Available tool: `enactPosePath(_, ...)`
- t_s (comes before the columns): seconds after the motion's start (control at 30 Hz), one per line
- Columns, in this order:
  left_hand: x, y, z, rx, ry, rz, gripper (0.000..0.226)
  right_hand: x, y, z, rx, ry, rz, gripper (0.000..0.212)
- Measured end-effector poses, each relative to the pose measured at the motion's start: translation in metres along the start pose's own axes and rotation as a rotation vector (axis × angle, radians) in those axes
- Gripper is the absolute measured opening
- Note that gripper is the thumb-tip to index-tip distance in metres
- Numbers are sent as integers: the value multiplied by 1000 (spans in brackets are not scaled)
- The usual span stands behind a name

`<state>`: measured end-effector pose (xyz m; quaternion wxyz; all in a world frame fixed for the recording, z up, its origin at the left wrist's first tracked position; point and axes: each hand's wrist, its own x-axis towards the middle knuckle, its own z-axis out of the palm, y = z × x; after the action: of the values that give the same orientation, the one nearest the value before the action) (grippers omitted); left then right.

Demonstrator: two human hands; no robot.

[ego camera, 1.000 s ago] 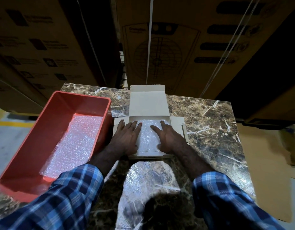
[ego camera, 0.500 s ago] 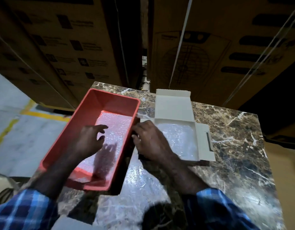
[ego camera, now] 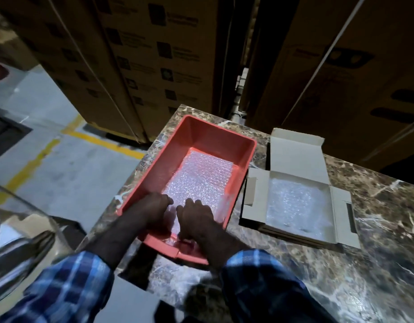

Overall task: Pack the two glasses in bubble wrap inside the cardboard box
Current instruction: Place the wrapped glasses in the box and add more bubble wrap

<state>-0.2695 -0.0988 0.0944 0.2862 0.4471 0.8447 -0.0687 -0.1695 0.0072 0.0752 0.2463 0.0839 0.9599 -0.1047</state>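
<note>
This looks like a warehouse or stockroom. Tall stacks of printed cartons (ego camera: pixel 154 61) bound with white straps rise close behind the bench (ego camera: pixel 376 217), more of them to the right (ego camera: pixel 341 73), with only a narrow dark gap between the stacks. The floor (ego camera: pixel 50 159) is bare grey concrete marked with a yellow painted line (ego camera: pixel 33 164), as in a storage or loading area. The light is dim. The bench itself has a brown marble-patterned top, set right against the cartons.
</note>
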Motion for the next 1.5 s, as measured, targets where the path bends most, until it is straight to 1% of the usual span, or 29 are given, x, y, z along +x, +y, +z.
enactPosePath(0.03,2,-1,5,7,12,20,82,2,-1,5,6,25,10,44)
enactPosePath(0.1,7,-4,11,16,28,29,73,5,-1,12,9,83,15,31)
enactPosePath(0.2,10,-6,12,-8,63,41,68,5,4,11,-19,110,-6,31)
enactPosePath(0.3,14,-10,12,-40,69,83,92,4,8,9,-6,134,7,29)
enactPosePath(0.33,15,-10,12,-36,54,88,92,3,9,8,-8,133,10,28)
enactPosePath(0.37,16,-9,12,-26,42,99,87,4,10,8,-8,117,11,27)
enactPosePath(0.4,16,-8,11,-18,26,107,77,4,10,8,-2,91,12,32)
enactPosePath(0.47,17,-4,9,-11,-8,101,58,6,9,12,-5,54,25,47)
enactPosePath(0.5,17,-3,8,-15,-30,92,54,6,8,15,-19,86,20,42)
enactPosePath(0.53,19,-3,7,-23,-46,81,51,5,7,18,-25,132,11,31)
enactPosePath(0.57,18,-3,6,-34,-43,72,48,4,7,20,-23,167,10,24)
enactPosePath(0.6,18,-4,6,-55,-33,66,50,4,8,21,-22,186,3,23)
enactPosePath(0.67,16,-4,5,-98,-6,66,63,3,11,18,-24,171,-4,24)
enactPosePath(0.73,16,-5,6,-137,28,73,70,3,15,11,12,147,14,26)
enactPosePath(0.77,16,-7,6,-155,40,78,68,4,16,7,51,137,26,28)
enactPosePath(0.8,17,-8,6,-165,53,79,61,4,16,3,100,139,34,28)
enactPosePath(0.87,20,-11,7,-172,103,71,44,5,19,-8,203,156,44,29)
enactPosePath(0.93,18,-10,4,-204,165,84,49,3,24,-25,329,159,85,30)
enactPosePath(1.0,13,-7,-4,-237,240,91,56,-2,33,-45,451,183,135,25)
enactPosePath(1.07,9,-3,-16,-279,316,92,60,-10,45,-63,520,265,134,15)
enactPosePath(1.13,5,1,-32,-331,376,100,60,-20,55,-78,581,374,124,18)
enactPosePath(1.2,0,3,-52,-405,470,128,52,-32,63,-87,651,485,95,19)
enactPosePath(1.27,-6,9,-73,-468,578,150,43,-49,71,-95,726,583,46,15)
enactPosePath(1.3,-11,15,-83,-492,622,161,39,-59,74,-99,755,619,15,18)
enactPosePath(1.33,-15,22,-92,-507,664,178,34,-70,78,-103,769,636,-19,25)
enactPosePath(1.4,-24,39,-108,-505,738,227,26,-91,88,-106,747,607,-61,47)
enactPosePath(1.43,-27,49,-115,-502,767,242,26,-101,93,-107,710,601,-65,54)
enactPosePath(1.47,-30,59,-121,-502,799,257,26,-110,99,-105,663,619,-58,55)
enactPosePath(1.5,-32,71,-125,-510,825,275,27,-119,106,-103,628,661,-38,51)
